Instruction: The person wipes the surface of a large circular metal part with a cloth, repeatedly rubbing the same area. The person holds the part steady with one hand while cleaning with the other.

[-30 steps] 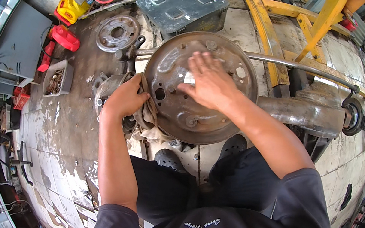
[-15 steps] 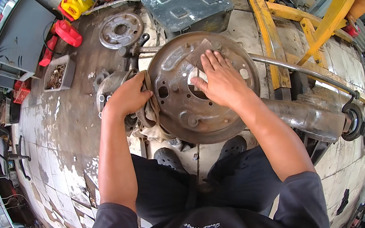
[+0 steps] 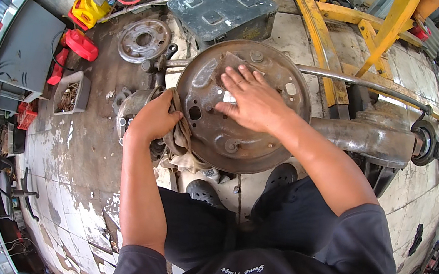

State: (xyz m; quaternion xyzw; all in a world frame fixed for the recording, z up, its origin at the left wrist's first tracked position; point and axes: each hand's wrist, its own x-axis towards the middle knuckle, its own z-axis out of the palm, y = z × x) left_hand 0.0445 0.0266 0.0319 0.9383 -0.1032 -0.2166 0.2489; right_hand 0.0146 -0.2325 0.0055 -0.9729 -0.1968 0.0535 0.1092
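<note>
A round, rust-brown brake backing plate point(image 3: 210, 127) with several holes stands tilted in front of me. My right hand point(image 3: 255, 101) lies across its face with fingers stretched out. Under those fingertips is a small brown sheet point(image 3: 232, 60) that looks like sandpaper; most of it is covered. At the plate's left edge my left hand point(image 3: 155, 117) is closed round a dirty grey-brown rag point(image 3: 180, 134), which bunches against the rim. Part of the plate's central hole is hidden behind my right hand.
An axle housing point(image 3: 343, 137) extends right from the plate, with a metal rod point(image 3: 362, 82) above it. Beyond stand a dark lidded box point(image 3: 220, 11) and a yellow frame point(image 3: 322, 45). Leftward lie a round metal disc point(image 3: 144, 42) and a bin of small parts point(image 3: 72, 93).
My right hand has slid left and slightly down across the plate, the sheet shifting left with it. The left hand keeps its place on the rag.
</note>
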